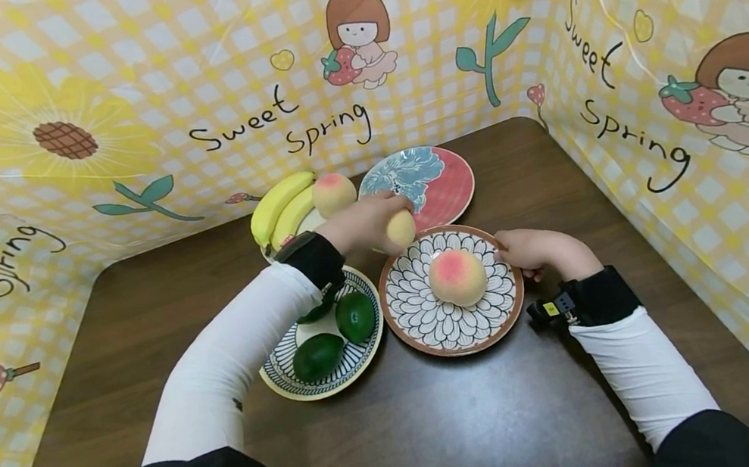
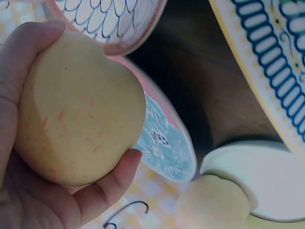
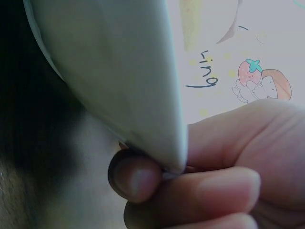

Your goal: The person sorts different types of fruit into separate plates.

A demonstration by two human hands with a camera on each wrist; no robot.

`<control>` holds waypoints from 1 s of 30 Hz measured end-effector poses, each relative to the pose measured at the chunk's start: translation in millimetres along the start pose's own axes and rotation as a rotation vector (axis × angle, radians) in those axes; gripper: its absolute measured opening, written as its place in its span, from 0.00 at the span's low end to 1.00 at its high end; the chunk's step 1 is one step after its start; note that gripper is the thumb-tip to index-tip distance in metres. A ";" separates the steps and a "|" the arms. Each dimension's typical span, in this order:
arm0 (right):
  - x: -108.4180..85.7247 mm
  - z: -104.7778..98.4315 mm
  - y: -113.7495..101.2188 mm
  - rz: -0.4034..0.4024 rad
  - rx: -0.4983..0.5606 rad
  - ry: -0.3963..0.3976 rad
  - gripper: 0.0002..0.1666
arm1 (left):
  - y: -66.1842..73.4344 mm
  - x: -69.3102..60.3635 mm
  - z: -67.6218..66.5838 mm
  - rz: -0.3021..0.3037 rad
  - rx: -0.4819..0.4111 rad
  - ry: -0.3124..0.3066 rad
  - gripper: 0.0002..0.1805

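My left hand (image 1: 368, 223) grips a peach (image 1: 401, 230) above the gap between the back plates and the brown-rimmed plate; in the left wrist view thumb and fingers wrap round this peach (image 2: 81, 109). The brown-rimmed petal plate (image 1: 419, 328) bears another peach (image 1: 457, 277). At its right edge, my right hand (image 1: 541, 250) pinches the rim. The right wrist view shows the pale underside of the plate (image 3: 114, 71) between thumb and fingers of the right hand (image 3: 228, 167).
Behind stands a red and blue plate (image 1: 455, 187). To its left, bananas (image 1: 282, 205) and a peach (image 1: 334, 194) lie on a white plate (image 1: 310, 223). A patterned bowl (image 1: 342, 386) with several green fruits (image 1: 319, 356) sits under the left forearm. Patterned cloth hangs behind the table.
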State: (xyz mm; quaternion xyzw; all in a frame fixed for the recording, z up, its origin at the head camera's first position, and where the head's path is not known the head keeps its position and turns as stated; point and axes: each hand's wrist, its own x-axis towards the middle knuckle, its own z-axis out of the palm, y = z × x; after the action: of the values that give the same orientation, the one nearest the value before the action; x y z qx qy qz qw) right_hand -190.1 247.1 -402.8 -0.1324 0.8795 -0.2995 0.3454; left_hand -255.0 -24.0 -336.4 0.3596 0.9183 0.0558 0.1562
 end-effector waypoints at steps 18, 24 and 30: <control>0.1 -1.0 0.2 -0.010 0.012 -0.004 0.15 | 28.2 7.8 14.9 0.072 0.036 -0.045 0.37; 1.2 -0.7 1.3 -0.010 0.017 -0.006 0.15 | 32.1 6.1 17.2 0.056 0.035 -0.054 0.37; -0.5 -0.8 1.8 -0.020 0.010 -0.001 0.13 | 33.7 5.7 18.6 0.058 0.021 -0.058 0.37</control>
State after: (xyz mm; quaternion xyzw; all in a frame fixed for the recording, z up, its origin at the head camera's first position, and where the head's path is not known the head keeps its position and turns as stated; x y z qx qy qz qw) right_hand -190.4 249.1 -403.2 -0.1395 0.8765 -0.3071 0.3434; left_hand -231.2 4.5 -348.2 0.3890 0.9031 0.0403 0.1773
